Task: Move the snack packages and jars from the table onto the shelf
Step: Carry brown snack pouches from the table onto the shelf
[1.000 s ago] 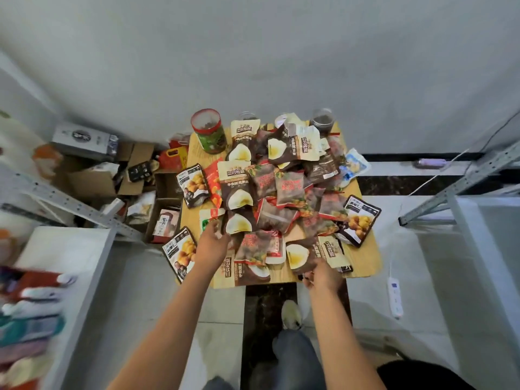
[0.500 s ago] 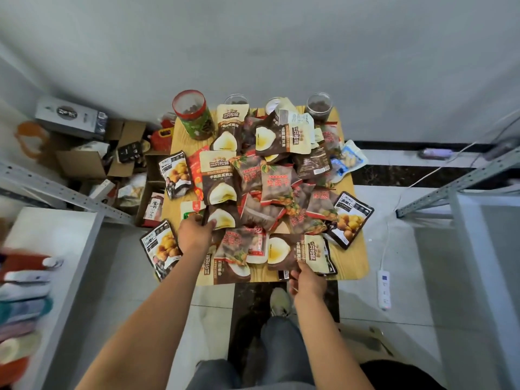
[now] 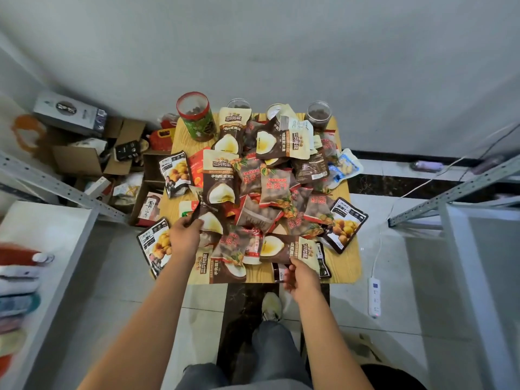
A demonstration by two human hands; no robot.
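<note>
A small wooden table (image 3: 347, 267) is heaped with several brown, red and black snack packages. A red-lidded green jar (image 3: 197, 116) and clear jars (image 3: 318, 114) stand along its far edge. My left hand (image 3: 184, 239) grips the corner of a brown chestnut package (image 3: 212, 220) at the pile's left side, lifting it slightly. At the near edge my right hand (image 3: 299, 278) pinches another brown and cream package (image 3: 284, 247). White shelves stand at the left (image 3: 47, 229) and at the right (image 3: 478, 220).
Open cardboard boxes (image 3: 84, 161) and loose items crowd the floor left of the table. A white power strip (image 3: 375, 298) with its cord lies on the tiles at the right. Coloured bottles (image 3: 19, 277) line the left shelf's near end. My shoe (image 3: 271, 305) is under the table's front edge.
My left hand has closed on the brown package and raised its corner. My right hand has taken hold of the package at the near edge. The camera view has shifted slightly.
</note>
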